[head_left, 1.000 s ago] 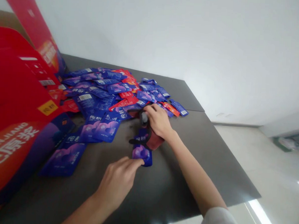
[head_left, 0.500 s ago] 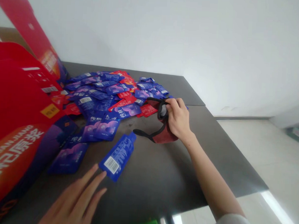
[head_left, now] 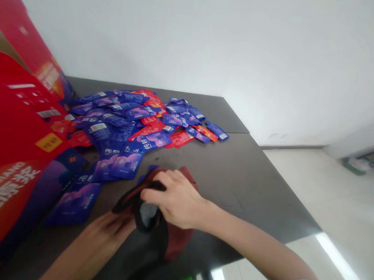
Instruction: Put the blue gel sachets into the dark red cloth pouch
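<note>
Brought left and nearer to you since half a second ago, the maroon, black-edged fabric piece (head_left: 181,241) now hides your left fingers. Well to the left of your fingers stands the red printed carton (head_left: 17,124); nearer to them a blue-purple pouch (head_left: 75,203) lies flat. Your left hand (head_left: 126,220) shows only towards the wrist, so you cannot tell whether its fingers are spread or gripping. Just beyond your fingers, a sliver of blue pouch (head_left: 152,168) shows at the fabric's far edge, above the dark tabletop (head_left: 244,175). Your right hand (head_left: 175,197) is curled, thumb and fingers closed firmly on the fabric. Beyond both hands, the heap of blue and red pouches (head_left: 123,112) spreads loose, reaching past your right fingers. Judging from this, your handling of the half-hidden pouch is under way but unfinished, and many pouches remain loose; whether any are inside the carton cannot be seen.
</note>
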A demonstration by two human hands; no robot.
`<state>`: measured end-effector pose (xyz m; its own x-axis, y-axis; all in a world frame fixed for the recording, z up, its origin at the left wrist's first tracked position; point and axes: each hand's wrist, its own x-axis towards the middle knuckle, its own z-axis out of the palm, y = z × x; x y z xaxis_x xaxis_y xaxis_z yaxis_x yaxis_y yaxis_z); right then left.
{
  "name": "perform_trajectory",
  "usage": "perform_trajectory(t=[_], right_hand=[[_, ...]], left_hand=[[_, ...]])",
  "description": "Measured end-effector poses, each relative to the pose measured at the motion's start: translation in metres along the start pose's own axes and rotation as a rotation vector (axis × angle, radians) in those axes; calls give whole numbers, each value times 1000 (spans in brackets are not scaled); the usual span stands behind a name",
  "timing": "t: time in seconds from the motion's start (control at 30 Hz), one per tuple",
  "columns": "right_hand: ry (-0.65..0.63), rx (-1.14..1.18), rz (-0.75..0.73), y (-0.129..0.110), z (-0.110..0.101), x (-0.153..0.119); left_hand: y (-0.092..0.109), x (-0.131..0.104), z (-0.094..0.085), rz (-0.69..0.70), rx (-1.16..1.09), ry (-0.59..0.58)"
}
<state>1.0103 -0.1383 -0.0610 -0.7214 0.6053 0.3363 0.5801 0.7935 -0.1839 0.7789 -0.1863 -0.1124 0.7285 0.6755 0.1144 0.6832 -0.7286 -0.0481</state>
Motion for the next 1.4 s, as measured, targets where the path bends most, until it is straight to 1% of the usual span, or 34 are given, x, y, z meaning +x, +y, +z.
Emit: perform_trajectory(t=[0.07,0.1,0.17,0.2,0.23,0.3,0.37,0.43,0.5,0.57,0.6,0.63,0.7,0.77,0.83,0.87,0.9,0.93,0.97,1.0,1.03,1.1,1.13,1.17,1.2,1.23,1.3,1.33,1.4], right_hand=[[-113,-73,-88,0,25,3],[-145,-99,-113,4,35,7],[-167,-137,-113,20,48,18],[-165,-159,-87,31,51,26],[-158,-182,-45,43,51,34],[-135,-221,60,63,45,48],[-81,-224,135,69,32,53],[-14,-193,121,56,19,47],[-4,-159,3,31,14,32],[-80,-134,-137,7,19,19],[-122,-127,-170,1,26,15],[-154,-125,-176,0,33,14],[-178,-145,-120,13,46,21],[-173,-198,-19,40,52,37],[-157,-251,91,64,45,54],[-136,-263,135,70,37,59],[-102,-262,159,71,28,61],[-57,-250,156,66,19,60],[-13,-232,124,56,10,56],[20,-209,74,43,4,50],[22,-191,-2,28,1,42],[-65,-157,-151,3,7,29],[-120,-147,-191,-3,15,25],[-164,-145,-201,-4,24,23],[-190,-149,-185,1,34,25],[-198,-161,-155,10,43,29],[-184,-203,-67,38,54,45],[-173,-227,-10,52,55,53],[-145,-255,98,73,47,66]], left_hand=[[1,4,-1,88,75,-50],[1,6,-2,129,93,-46],[-1,9,-4,140,87,-10],[-3,10,-5,136,73,17],[-4,11,-7,132,57,39],[-5,11,-9,126,40,58],[-2,12,-10,122,72,78],[5,12,-9,122,147,100],[12,12,-6,108,199,102],[18,11,-3,86,204,57],[19,11,-2,76,204,47],[20,12,-1,82,210,60],[20,13,-1,119,239,142],[20,16,-3,154,249,220],[21,20,-6,148,223,244],[22,21,-7,138,208,241],[23,22,-8,131,200,236],[24,22,-8,125,200,228],[25,22,-9,119,206,213],[25,21,-9,118,211,183],[26,19,-9,112,214,147],[26,17,-8,108,196,62],[25,16,-8,108,181,36],[25,16,-8,109,171,36],[25,17,-7,115,163,58],[24,18,-8,126,157,90],[24,21,-9,140,147,130],[24,22,-9,138,138,125],[25,23,-9,121,118,74]])
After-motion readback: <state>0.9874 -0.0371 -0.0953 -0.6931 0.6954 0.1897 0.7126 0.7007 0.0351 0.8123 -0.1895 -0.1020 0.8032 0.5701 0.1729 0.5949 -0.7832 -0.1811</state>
